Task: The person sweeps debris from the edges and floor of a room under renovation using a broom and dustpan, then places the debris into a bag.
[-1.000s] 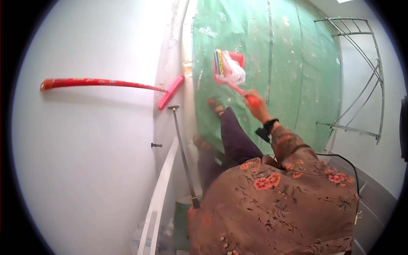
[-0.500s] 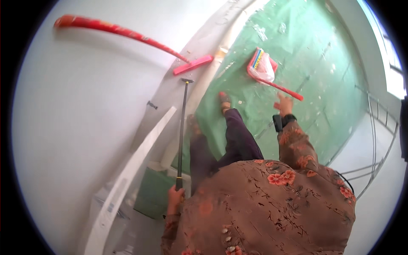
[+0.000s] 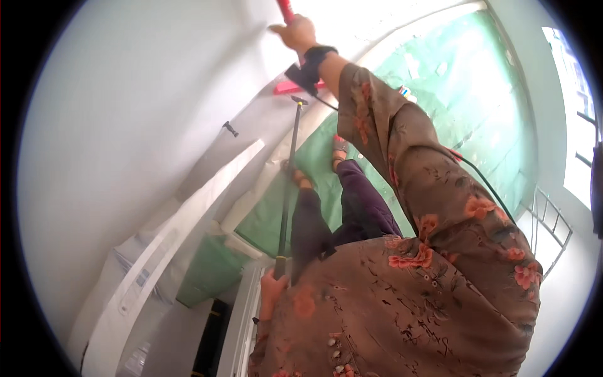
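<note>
One shirt (image 3: 389, 301): brown with red flowers, nearest of all, filling the lower right and running up along the right sleeve.
Left hand (image 3: 272, 290): low, just beside the shirt; fingers closed round the dark grip at the near end of the pole.
Pole (image 3: 287, 188): black with yellow bands; leads up and away from the left hand to a small head near the broom's; whether the two heads touch, I cannot tell.
Panel (image 3: 182, 220): long and white, slanting left of the pole.
Trousers (image 3: 367, 201): dark purple, to the right of the pole's lower half.
Right hand (image 3: 298, 34): stretched far out at the top; fingers curled round the broom's red handle, one digit jutting left; blurred, so how tightly it grips is unclear.
Wristband (image 3: 318, 58): black, round the right wrist, with a dark block and a cable attached.
Broom (image 3: 286, 9): handle in the right hand, running on past the top edge; pink head (image 3: 290, 88) near the foot of the wall, partly behind the block.
Feet (image 3: 340, 151): on the green floor (image 3: 452, 81).
Coloured piece (image 3: 405, 92): small, peeping out beyond the right sleeve, mostly hidden.
Wall (image 3: 125, 125): white, at left, a small black knob (image 3: 231, 129) near its foot.
Frame (image 3: 554, 229): thin metal bars, far right.
Window (image 3: 575, 107): bright, upper right.
</note>
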Demonstrator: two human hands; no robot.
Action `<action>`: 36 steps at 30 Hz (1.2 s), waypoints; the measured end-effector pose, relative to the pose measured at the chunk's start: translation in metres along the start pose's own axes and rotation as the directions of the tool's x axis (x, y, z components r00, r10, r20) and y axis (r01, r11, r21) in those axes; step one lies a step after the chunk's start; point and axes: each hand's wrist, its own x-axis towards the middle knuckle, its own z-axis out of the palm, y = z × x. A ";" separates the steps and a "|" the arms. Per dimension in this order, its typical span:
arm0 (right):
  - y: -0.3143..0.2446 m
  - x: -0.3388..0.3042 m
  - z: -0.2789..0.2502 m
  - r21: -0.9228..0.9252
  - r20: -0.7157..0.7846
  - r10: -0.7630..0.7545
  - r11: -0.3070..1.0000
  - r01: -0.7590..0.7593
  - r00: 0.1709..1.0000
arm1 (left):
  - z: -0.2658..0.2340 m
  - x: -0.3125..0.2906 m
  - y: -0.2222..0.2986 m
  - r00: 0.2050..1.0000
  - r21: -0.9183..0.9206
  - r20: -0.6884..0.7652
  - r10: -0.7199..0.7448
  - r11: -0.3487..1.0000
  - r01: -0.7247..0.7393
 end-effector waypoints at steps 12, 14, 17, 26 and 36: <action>-0.005 -0.061 -0.184 0.077 0.222 -0.205 0.978 0.192 0.953 | -0.016 -0.013 -0.016 0.994 -0.140 -0.012 0.106 0.984 -0.106; 0.012 -0.056 -0.183 0.003 0.272 0.033 0.999 -0.036 0.962 | -0.017 -0.011 -0.010 0.981 -0.158 -0.046 0.190 0.968 -0.195; 0.059 -0.032 -0.168 -0.045 0.310 0.118 0.993 -0.109 0.943 | -0.018 -0.013 0.000 0.999 -0.216 0.032 0.018 0.976 -0.010; 0.087 0.042 -0.129 -0.067 0.225 0.164 0.986 -0.153 0.960 | 0.007 -0.022 0.025 0.999 -0.295 0.044 -0.015 0.955 0.027; 0.115 -0.300 -0.011 -0.037 0.997 0.030 0.993 0.114 0.065 | 0.052 -0.014 0.045 0.998 -0.458 0.054 0.037 0.889 -0.008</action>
